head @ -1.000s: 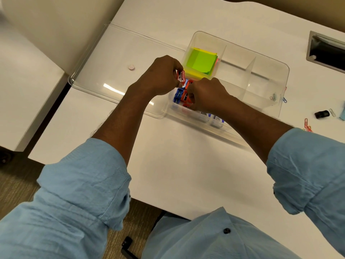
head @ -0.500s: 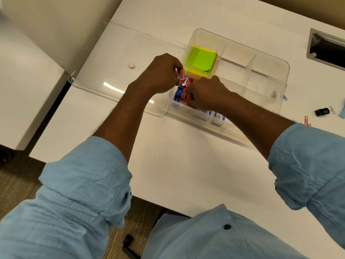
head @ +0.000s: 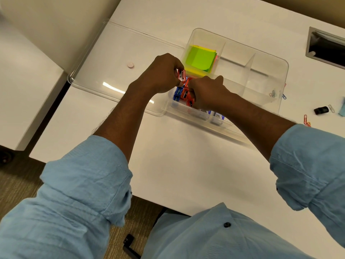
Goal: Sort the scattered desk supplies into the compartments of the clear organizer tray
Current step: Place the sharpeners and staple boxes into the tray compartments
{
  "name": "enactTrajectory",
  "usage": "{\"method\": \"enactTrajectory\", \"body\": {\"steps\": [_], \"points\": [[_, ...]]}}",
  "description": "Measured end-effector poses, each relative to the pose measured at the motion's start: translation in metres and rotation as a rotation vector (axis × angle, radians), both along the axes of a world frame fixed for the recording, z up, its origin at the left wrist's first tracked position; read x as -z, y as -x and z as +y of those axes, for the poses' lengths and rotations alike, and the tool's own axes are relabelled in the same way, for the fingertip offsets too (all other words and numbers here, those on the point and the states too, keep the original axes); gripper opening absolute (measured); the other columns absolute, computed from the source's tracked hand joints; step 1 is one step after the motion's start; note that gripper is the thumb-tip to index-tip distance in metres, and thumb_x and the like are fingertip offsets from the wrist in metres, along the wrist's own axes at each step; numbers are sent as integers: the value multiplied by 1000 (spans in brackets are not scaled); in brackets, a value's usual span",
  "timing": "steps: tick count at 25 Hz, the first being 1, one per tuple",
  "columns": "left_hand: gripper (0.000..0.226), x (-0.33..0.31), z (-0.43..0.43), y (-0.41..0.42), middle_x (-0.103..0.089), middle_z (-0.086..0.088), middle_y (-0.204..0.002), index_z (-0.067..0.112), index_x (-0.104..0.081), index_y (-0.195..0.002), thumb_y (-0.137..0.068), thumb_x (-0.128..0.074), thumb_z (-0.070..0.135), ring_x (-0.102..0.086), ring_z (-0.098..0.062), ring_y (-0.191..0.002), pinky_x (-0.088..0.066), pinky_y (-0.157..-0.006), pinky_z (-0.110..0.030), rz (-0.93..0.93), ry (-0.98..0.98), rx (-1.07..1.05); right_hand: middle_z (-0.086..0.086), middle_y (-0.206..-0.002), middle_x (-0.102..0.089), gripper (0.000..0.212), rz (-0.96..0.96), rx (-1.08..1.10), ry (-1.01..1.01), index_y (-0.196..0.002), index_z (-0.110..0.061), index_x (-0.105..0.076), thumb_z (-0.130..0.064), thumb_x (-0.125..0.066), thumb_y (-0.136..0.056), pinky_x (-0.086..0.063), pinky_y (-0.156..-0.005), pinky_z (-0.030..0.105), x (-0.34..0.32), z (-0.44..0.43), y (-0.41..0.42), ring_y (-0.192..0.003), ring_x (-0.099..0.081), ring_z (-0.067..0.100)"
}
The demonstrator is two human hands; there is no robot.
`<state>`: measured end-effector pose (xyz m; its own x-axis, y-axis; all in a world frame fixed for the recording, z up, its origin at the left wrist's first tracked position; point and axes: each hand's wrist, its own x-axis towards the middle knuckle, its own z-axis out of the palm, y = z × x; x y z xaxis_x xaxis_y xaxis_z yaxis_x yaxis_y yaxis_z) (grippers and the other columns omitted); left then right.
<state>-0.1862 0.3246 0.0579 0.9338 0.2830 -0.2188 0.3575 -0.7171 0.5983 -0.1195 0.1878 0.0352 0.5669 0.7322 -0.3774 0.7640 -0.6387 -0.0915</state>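
1. A clear organizer tray [head: 285, 71] is set far-centre on a white table [head: 186, 156]. A clear lid [head: 112, 58] is laid flat to its left, w/ its right end against the tray.
2. L hand [head: 162, 73]: held over the tray's left rim, fingers curled. A red sharpener [head: 181, 75] is pinched betw. thumb & fingertips, raised above the near-left compt.
3. R hand [head: 207, 90]: knuckles up, fingers curled down into the same near-left compt., onto the pile there. The fingertips are hidden, so whether anything is gripped can't be told.
4. Near-left compt.: orange sharpeners [head: 185, 94] & a blue sharpener [head: 177, 94] are packed together, just below the red sharpener. More small white/blue items [head: 216, 114] are seen further right in the near strip, partly hidden by the R forearm.
5. Far-left compt.: green sticky notes [head: 201, 57] are stacked on yellow ones.
6. Right compt.: a few paper clips [head: 273, 93] are seen by its near-right corner.
7. Loose on the table, right of the tray: a black binder clip [head: 321, 110], w/ a silver clip [head: 331, 108] just beside it. Coloured clips [head: 306, 120] lie nearer, by the R sleeve.
8. A small round pinkish disc [head: 130, 64] is seen at the lid. A dark recessed cable box [head: 328, 49] is set in the table, far right.
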Motion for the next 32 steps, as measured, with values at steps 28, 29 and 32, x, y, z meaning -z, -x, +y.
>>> {"method": "enactTrajectory", "body": {"steps": [28,29,32], "points": [[53,7,-3,4,-69,-10,-102,11,-62,-119,-69,-81,12,-58,-16,-82,-41,-75,-19,-22,21,-64,14,-94,-70,17,294,503,-519,-90,-3,-69,-9,-75,-75,-57,-80,39,-15,5,3,-83,-68,26],[49,8,-1,4,-68,-10,-103,11,-63,-116,-70,-80,14,-61,-19,-90,-42,-79,-22,-25,7,-108,14,-93,-70,15,271,473,-491,-88,-3,-70,-9,-75,-76,-56,-80,36,-13,7,5,-83,-67,24],[40,11,3,3,-66,-10,-105,9,-65,-108,-73,-79,20,-62,-23,-99,-46,-88,-28,-6,-26,-176,13,-95,-70,12,208,442,-434,-89,-5,-71,-9,-72,-78,-46,-69,24,-6,10,8,-83,-62,21]]}}
